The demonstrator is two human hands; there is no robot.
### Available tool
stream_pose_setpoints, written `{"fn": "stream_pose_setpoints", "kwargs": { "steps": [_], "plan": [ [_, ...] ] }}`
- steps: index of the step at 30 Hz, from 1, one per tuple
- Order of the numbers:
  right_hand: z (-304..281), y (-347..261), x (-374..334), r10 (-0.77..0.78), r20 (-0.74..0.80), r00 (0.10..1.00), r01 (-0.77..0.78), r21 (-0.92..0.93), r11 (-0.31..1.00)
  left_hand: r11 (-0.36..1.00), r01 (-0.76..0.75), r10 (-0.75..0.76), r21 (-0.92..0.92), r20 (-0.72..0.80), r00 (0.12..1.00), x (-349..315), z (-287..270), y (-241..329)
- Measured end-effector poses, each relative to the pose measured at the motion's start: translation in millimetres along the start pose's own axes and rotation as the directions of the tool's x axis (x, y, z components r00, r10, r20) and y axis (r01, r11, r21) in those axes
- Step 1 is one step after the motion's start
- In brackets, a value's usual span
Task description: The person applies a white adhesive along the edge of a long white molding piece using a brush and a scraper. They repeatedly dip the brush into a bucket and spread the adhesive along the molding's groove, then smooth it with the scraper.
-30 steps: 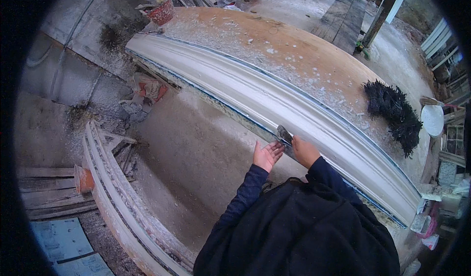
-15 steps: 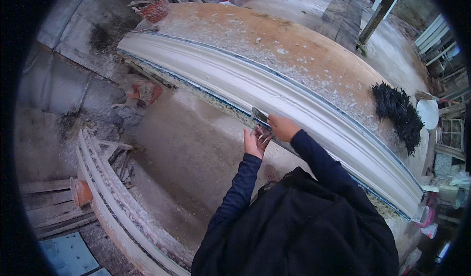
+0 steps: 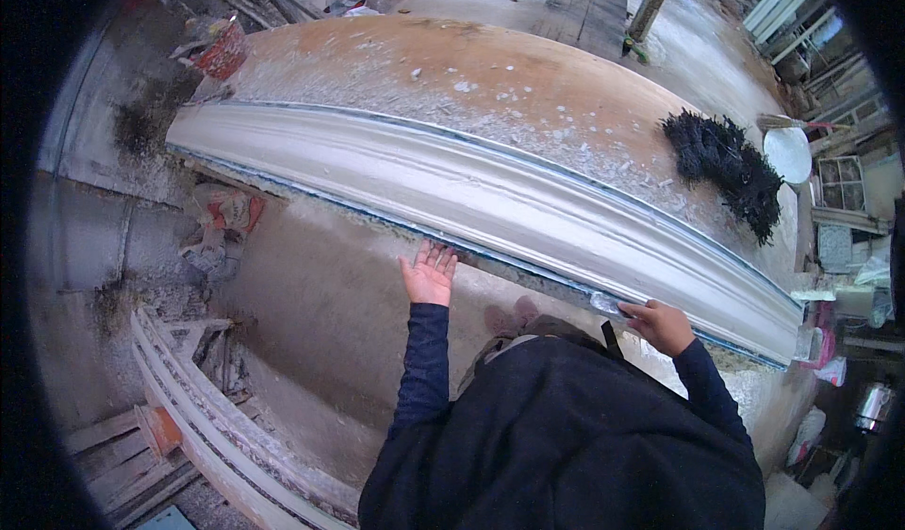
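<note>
A long white plaster moulding [image 3: 452, 190] with lengthwise ridges lies across the workbench, blue strips running along both its edges. By its near edge, left of my body, my left hand [image 3: 431, 277] is palm up with its fingers stretched out and nothing in it. Farther right, my right hand [image 3: 662, 326] grips a flat scraper [image 3: 606, 304], its whitish blade at the moulding's near edge. Whether the blade touches the edge I cannot tell.
Plaster crumbs litter the brown tabletop [image 3: 377, 49] behind the moulding. A black fibrous bundle [image 3: 724, 167] lies at the right, a white round lid [image 3: 786, 156] beyond it. At the far left stands a red bucket [image 3: 224, 51]. Curved white mouldings [image 3: 193, 379] are at lower left.
My hands were close together at the moulding's near edge. My right hand has moved right and nearer with the scraper; my left has drawn away leftward and opened. The view has shifted.
</note>
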State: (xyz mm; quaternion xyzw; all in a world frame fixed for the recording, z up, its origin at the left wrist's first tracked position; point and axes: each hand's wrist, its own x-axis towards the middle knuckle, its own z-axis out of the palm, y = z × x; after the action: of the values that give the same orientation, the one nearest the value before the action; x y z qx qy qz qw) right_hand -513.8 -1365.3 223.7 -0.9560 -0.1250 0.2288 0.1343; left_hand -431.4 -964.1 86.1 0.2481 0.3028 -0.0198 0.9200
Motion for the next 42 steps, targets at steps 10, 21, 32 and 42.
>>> {"fn": "stream_pose_setpoints", "kwargs": {
  "steps": [10,21,32,42],
  "plan": [
    [12.1,-55.6,83.1,-0.185,-0.065,0.981,0.19,0.097,0.977,0.999,-0.039,0.04,0.008,-0.07,0.997,-3.7,12.0,0.5],
    [4.2,-25.8,57.1,-0.157,0.021,0.987,0.154,0.107,0.982,0.998,-0.055,0.052,-0.027,-0.103,0.993,-9.9,17.6,-6.5],
    [22.1,-154.7,180.9,-0.286,-0.104,0.953,0.302,0.205,0.931,0.998,-0.058,0.055,-0.02,-0.107,0.993,-7.3,18.6,-2.4],
    [11.6,-29.5,75.9,-0.128,-0.021,0.992,0.13,0.218,0.967,0.995,-0.073,0.066,-0.06,-0.113,0.991,-11.4,17.7,-5.6]
  ]
}}
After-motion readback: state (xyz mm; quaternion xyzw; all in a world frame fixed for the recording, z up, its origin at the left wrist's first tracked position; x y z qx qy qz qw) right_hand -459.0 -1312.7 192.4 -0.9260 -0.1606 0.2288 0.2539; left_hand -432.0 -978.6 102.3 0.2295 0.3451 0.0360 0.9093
